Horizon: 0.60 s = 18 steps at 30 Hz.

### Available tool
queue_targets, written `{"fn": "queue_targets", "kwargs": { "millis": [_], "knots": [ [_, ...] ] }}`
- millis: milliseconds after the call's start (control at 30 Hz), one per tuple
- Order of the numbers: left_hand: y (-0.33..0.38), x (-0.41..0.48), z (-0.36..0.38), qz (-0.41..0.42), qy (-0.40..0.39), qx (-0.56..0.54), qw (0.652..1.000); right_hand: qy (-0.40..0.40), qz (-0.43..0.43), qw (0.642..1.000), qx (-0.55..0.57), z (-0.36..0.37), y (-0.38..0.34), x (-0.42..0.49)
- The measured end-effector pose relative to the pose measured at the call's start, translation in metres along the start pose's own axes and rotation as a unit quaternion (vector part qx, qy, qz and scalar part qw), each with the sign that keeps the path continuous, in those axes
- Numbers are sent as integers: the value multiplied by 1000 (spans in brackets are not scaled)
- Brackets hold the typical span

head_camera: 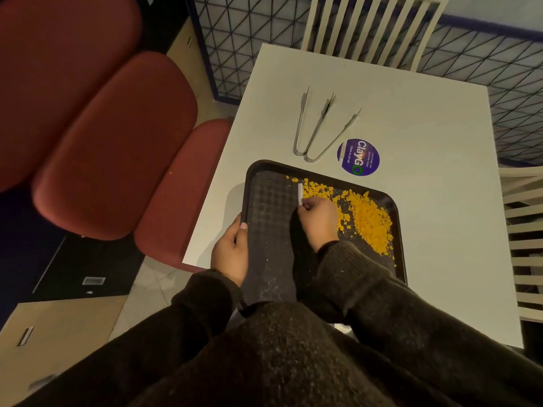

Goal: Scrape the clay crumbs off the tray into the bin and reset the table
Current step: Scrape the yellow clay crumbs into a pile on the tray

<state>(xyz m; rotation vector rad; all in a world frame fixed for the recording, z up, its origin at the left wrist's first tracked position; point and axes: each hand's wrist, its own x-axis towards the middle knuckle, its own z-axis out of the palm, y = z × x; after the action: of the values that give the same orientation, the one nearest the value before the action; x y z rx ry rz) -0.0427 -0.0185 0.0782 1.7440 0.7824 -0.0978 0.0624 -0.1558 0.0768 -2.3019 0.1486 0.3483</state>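
Note:
A dark textured tray lies on the white table. Orange clay crumbs are heaped on the tray's right side, with a thinner line of them along the far edge. My left hand grips the tray's left rim. My right hand is closed on a thin white scraper, whose edge stands on the tray just left of the crumbs. The tray's left half carries only pale dust. No bin is in view.
Two metal tongs lie beyond the tray, beside a round purple ClayGo sticker. Red cushioned seats stand to the left, white slatted chairs behind and right of the table.

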Motion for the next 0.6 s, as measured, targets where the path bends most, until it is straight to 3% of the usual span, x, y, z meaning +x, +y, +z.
{"fn": "queue_targets", "kwargs": {
  "millis": [100, 333, 600],
  "knots": [
    [0, 3, 0, -5, -6, 0, 1000, 12, -7, 1000, 21, -3, -1, -8],
    [2, 2, 2, 7, 6, 15, 1000, -42, -98, 994, 20, 32, -40, -18],
    [10, -4, -1, 37, 1, 34, 999, -2, -35, 999, 40, 19, -42, 6]
  ]
}}
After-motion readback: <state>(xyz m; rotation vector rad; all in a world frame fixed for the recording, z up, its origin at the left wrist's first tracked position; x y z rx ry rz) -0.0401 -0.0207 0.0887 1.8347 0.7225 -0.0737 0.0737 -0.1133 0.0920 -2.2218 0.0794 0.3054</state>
